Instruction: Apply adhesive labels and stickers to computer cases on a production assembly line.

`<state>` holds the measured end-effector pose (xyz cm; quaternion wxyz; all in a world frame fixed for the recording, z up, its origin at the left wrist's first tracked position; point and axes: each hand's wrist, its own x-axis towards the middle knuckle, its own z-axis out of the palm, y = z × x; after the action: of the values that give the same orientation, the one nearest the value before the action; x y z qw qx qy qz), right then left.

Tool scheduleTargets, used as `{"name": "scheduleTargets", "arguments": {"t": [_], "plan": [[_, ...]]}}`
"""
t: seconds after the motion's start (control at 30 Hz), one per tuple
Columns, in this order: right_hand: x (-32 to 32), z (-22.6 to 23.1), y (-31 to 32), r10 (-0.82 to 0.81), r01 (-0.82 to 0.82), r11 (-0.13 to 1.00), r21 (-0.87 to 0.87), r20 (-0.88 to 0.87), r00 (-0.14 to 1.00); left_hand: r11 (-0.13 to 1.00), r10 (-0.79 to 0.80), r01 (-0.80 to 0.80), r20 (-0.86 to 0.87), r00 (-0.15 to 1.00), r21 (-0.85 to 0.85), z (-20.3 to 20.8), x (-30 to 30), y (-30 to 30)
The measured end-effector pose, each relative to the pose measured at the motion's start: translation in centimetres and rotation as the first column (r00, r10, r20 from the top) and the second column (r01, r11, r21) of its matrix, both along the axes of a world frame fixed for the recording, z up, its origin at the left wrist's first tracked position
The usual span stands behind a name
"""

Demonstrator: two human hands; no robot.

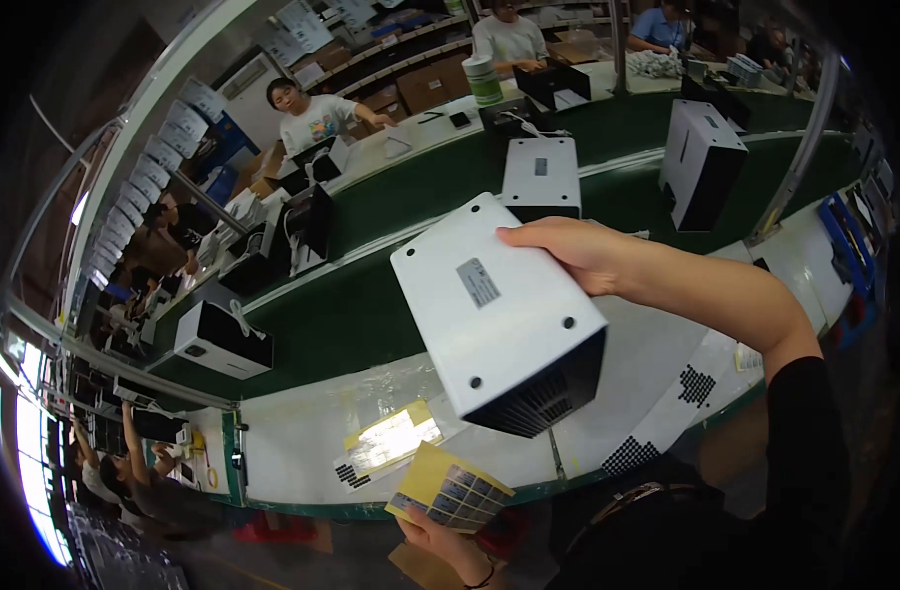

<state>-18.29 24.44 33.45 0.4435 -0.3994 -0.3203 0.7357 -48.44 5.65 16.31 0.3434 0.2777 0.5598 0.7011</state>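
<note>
My right hand (pixel 583 254) grips a white box-shaped appliance (pixel 509 334) by its upper right edge, thumb on top, other fingers hidden beneath. The casing is tilted above the bench, its white face up, with a small grey label (pixel 478 282) and dark round feet at the corners. A black slotted vent (pixel 553 398) shows on its near side. Low in front of me, my left hand (pixel 440 541) pinches a yellow-backed sheet of grey labels (pixel 460 492). Part of that sheet is bare yellow backing.
A green conveyor belt (pixel 371 329) runs beyond the white bench (pixel 293 462). Similar appliances stand on it, one at right (pixel 701 162), one at left (pixel 224 339). Black dot stickers (pixel 630 455) and a shiny yellow sheet (pixel 396 438) lie on the bench. Several people work across the belt.
</note>
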Motion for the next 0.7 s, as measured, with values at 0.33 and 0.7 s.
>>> {"name": "scheduleTargets", "arguments": {"t": [0.33,0.7], "plan": [[-16.7,-10.9,22.7,-0.183,0.185,0.983,-0.007,-0.172,0.968,0.979,0.109,-0.122,-0.087,0.99,-0.163,-4.4,-4.6,-2.2],[-18.6,-16.4,32.6,-0.366,0.36,0.927,-0.1,-0.441,0.82,0.929,0.124,-0.129,-0.036,0.992,-0.348,-6.4,-1.9,1.3]]}}
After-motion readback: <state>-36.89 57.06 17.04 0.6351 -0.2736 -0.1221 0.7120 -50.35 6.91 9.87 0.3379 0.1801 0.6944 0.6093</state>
